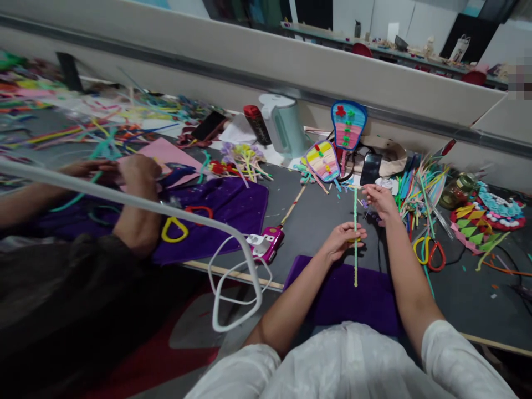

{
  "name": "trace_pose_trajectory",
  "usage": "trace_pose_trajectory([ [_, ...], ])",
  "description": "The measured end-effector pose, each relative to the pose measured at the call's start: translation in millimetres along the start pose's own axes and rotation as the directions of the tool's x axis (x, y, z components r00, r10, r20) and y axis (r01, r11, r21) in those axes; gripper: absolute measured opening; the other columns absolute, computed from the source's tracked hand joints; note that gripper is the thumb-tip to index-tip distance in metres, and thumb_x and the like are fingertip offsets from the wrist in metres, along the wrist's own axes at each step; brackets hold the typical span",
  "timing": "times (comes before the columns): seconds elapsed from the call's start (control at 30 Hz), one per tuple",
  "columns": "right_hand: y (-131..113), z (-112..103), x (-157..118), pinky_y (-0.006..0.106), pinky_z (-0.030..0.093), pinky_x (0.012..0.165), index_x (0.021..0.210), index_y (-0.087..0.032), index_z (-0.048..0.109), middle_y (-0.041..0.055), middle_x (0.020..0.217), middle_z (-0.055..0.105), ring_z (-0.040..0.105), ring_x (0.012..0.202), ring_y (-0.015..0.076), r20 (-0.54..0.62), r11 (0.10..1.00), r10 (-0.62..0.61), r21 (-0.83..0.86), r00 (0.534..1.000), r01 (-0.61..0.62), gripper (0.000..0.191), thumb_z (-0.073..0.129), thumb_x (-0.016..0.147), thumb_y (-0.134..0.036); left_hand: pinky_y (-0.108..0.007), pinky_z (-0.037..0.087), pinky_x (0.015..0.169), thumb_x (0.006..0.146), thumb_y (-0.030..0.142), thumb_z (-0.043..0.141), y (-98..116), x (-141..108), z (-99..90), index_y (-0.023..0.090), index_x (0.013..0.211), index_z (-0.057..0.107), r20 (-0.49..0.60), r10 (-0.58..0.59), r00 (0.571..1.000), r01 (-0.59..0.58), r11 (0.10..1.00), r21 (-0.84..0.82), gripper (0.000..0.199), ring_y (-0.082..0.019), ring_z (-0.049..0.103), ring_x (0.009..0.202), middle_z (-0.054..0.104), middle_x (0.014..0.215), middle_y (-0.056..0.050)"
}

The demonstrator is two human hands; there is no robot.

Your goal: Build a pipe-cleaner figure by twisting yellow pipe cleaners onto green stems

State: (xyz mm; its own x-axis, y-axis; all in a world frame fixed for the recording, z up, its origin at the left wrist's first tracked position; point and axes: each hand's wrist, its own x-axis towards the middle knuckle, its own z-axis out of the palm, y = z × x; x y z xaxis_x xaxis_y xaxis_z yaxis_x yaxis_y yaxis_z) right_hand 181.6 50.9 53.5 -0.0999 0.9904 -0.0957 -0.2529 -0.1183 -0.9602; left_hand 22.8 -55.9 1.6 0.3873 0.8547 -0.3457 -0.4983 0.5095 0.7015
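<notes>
Thin pale-green fuzzy stick [356,261] upright right of centre, our right hand [380,201] pinching its top, our left hand [343,240] half-curled at its middle, can't tell if gripping, dark purple fabric cloth [351,306] lower down

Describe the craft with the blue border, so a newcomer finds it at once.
Find the pale kettle on the grey table. To its right, the higher striped craft is blue-bordered with a red flower, unlike its lower, mostly yellow neighbour.
</notes>
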Motion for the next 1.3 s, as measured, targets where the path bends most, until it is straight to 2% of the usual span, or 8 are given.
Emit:
trace_pose_trajectory([
  [0.17,-5,-10,2,0.02,0.038,0.048,0.084,-0.017,0.07,0.0015,0.075,0.07,0.045,0.053,0.0063,-0.072,0.996,-0.04,-0.079,0.997,0.034,0.038,0.08,0.055,-0.038,-0.029,0.059,0.062,0.055,0.015,0.087,5,-1,-6.0,0.015,0.094,0.059,-0.067,0.038,0.997,-0.037,0.999,0.003,0.047,-0.023,0.072,0.087,0.069,0.085,-0.003],
  [0.33,-11,-10,4,0.022,0.039,0.051,0.091,-0.017,0.07,0.0054,0.083,0.072,0.051,0.06,0.0097,-0.074,0.955,-0.127,-0.279,0.989,0.102,0.042,0.068,0.068,-0.051,-0.028,0.06,0.062,0.059,0.021,0.087,5,-2,-7.7,0.013,0.089,0.059,-0.041,0.077,0.996,-0.075,0.996,0.042,0.042,-0.023,0.072,0.086,0.069,0.084,-0.004],
  [0.53,-21,-13,7,0.026,0.038,0.056,0.082,-0.015,0.072,0.0033,0.069,0.068,0.051,0.06,0.0124,0.033,0.876,-0.204,-0.44,0.978,0.197,0.034,0.07,0.065,-0.045,-0.029,0.059,0.066,0.062,0.024,0.085,8,-6,-8.5,0.014,0.091,0.059,0.01,0.077,0.997,-0.078,0.994,0.08,0.04,-0.024,0.072,0.09,0.071,0.088,-0.006],
  [0.73,-24,-10,11,0.025,0.035,0.053,0.08,-0.015,0.071,0.0035,0.07,0.068,0.048,0.056,0.0106,0.025,0.876,-0.218,-0.436,0.976,0.207,0.033,0.069,0.068,-0.045,-0.03,0.059,0.063,0.062,0.03,0.086,2,-7,-17.1,0.013,0.084,0.057,-0.06,0.061,0.996,-0.05,0.984,0.171,0.04,-0.022,0.073,0.073,0.073,0.081,-0.008],
  [0.93,-2,-6,-1,0.021,0.041,0.058,0.092,-0.017,0.067,0.0073,0.089,0.072,0.058,0.066,0.0099,-0.276,0.961,-0.197,-0.244,0.941,0.13,0.045,0.061,0.073,-0.057,-0.029,0.059,0.066,0.061,0.031,0.086,13,10,-21.5,0.014,0.085,0.06,-0.136,0.204,0.97,-0.182,0.971,0.154,0.04,-0.02,0.072,0.074,0.072,0.078,-0.006],
  [1.0,11,-4,-8,0.022,0.043,0.059,0.09,-0.016,0.066,0.0069,0.086,0.071,0.057,0.065,0.0099,-0.28,0.967,-0.162,-0.235,0.946,0.096,0.048,0.064,0.07,-0.059,-0.029,0.058,0.067,0.061,0.032,0.085,21,21,-20.3,0.014,0.086,0.06,-0.164,0.249,0.954,-0.224,0.962,0.157,0.04,-0.02,0.072,0.076,0.072,0.08,-0.006],
  [1.13,34,8,-18,0.025,0.046,0.062,0.089,-0.018,0.066,0.0059,0.086,0.07,0.059,0.068,0.0128,-0.16,0.965,-0.088,-0.257,0.983,0.045,0.049,0.067,0.065,-0.061,-0.028,0.058,0.066,0.061,0.033,0.085,37,44,-15.7,0.015,0.087,0.059,-0.228,0.314,0.922,-0.287,0.947,0.146,0.04,-0.018,0.072,0.074,0.071,0.08,-0.004],
  [1.3,49,23,-14,0.026,0.045,0.057,0.087,-0.018,0.068,0.0046,0.082,0.068,0.057,0.068,0.0152,-0.178,0.945,-0.161,-0.311,0.971,0.1,0.039,0.066,0.067,-0.052,-0.027,0.057,0.063,0.055,0.035,0.087,42,62,-14.8,0.014,0.086,0.062,-0.188,0.327,0.926,-0.299,0.94,0.162,0.045,-0.019,0.071,0.069,0.069,0.072,-0.002],
])
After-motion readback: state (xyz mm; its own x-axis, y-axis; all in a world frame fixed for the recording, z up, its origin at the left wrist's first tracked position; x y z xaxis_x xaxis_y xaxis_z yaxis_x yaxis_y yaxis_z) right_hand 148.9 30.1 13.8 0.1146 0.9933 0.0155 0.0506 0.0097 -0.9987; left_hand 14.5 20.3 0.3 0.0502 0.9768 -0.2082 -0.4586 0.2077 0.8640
